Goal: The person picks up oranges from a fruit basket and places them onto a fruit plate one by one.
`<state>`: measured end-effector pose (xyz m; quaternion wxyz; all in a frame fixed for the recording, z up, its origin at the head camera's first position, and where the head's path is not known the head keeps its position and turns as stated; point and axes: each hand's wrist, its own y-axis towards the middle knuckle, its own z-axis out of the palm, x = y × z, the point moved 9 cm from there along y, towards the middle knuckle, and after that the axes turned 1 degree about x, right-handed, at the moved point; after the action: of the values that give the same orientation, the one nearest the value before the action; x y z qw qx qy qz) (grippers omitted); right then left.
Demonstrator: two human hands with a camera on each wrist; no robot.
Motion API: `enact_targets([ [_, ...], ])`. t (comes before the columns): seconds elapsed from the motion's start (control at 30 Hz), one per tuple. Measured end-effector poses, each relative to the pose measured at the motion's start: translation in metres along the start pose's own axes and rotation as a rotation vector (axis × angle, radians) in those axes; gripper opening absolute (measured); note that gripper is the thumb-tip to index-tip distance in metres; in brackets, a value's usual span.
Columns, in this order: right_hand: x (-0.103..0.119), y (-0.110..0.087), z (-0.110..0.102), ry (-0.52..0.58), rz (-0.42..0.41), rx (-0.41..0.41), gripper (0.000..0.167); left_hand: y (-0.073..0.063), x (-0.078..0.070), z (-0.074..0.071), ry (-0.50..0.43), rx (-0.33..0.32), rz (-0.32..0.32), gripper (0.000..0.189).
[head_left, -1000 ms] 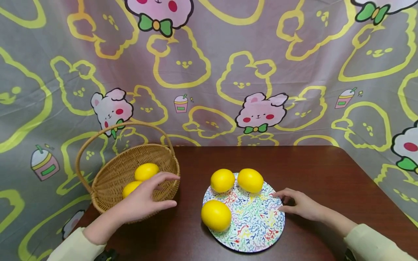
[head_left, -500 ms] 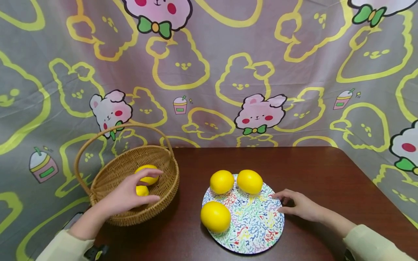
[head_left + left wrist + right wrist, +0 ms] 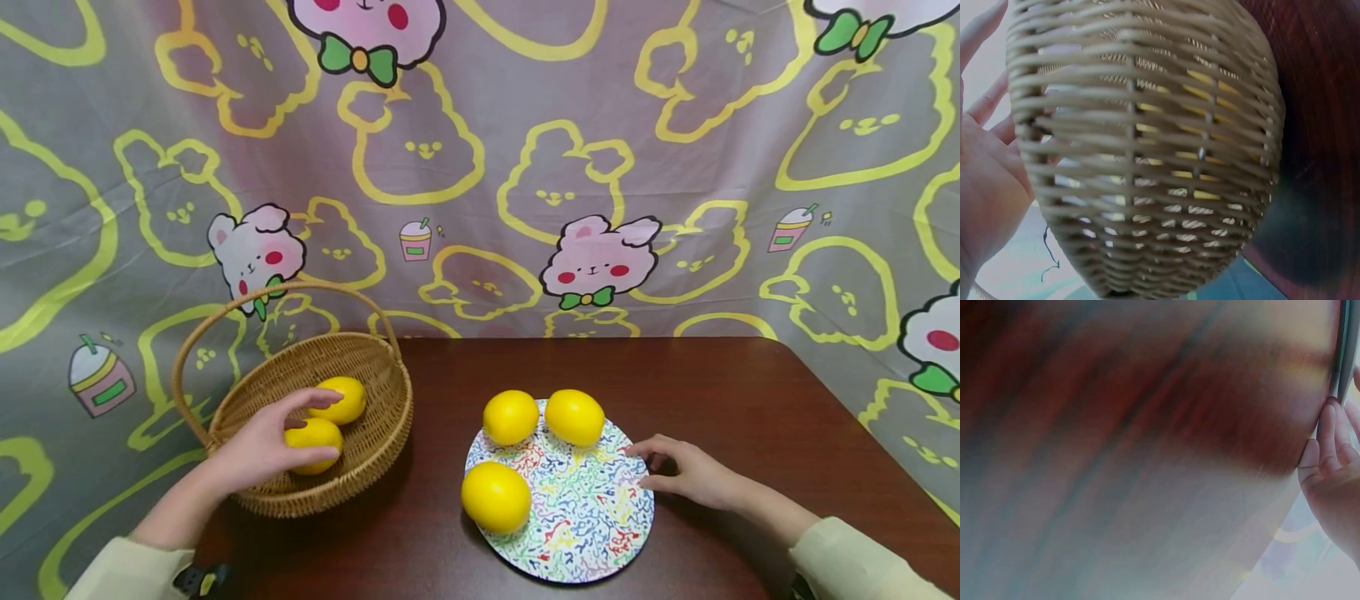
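Observation:
In the head view my left hand point(image 3: 258, 442) reaches over the near-left rim of a wicker basket point(image 3: 367, 467). Its thumb and fingers spread to either side of the nearer lemon point(image 3: 318, 446), partly covering it. A second lemon point(image 3: 345, 402) lies just behind, overlapped by a fingertip. From below, the left wrist view shows the basket's weave point(image 3: 1147, 137), the lemons showing through as yellow, and spread fingers point(image 3: 988, 103) past the rim. My right hand point(image 3: 693, 475) rests its fingertips and thumb at the right rim of a round multicoloured plate point(image 3: 577, 517).
On the plate are three lemons: one at back left point(image 3: 512, 417), one at back right point(image 3: 575, 417) and one at front left point(image 3: 497, 497). The basket's arched handle point(image 3: 300, 286) rises above it. A cartoon-print curtain point(image 3: 480, 167) hangs behind the dark wooden table point(image 3: 712, 383).
My left hand has moved left and slightly down within the basket, uncovering more of both lemons there. My right hand and the plate have stayed in place.

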<state>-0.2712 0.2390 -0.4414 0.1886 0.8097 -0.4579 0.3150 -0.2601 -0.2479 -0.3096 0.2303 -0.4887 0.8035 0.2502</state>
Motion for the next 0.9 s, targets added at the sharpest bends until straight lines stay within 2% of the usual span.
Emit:
enact_targets([
  [0.17,-0.001,0.0,0.0,-0.014,-0.001,-0.004,0.044,-0.001,0.005,-0.005,-0.004,0.002,-0.019,0.061],
  [0.4,-0.001,0.0,0.0,-0.007,-0.003,-0.003,0.044,-0.002,0.013,-0.013,0.044,-0.016,-0.01,0.059],
  [0.73,0.0,0.0,0.0,-0.008,-0.005,-0.01,0.043,0.0,0.03,-0.014,0.002,0.032,-0.011,0.062],
  [0.9,0.001,0.0,0.0,0.004,-0.007,-0.009,0.042,0.001,0.038,-0.014,0.015,0.045,-0.018,0.063],
])
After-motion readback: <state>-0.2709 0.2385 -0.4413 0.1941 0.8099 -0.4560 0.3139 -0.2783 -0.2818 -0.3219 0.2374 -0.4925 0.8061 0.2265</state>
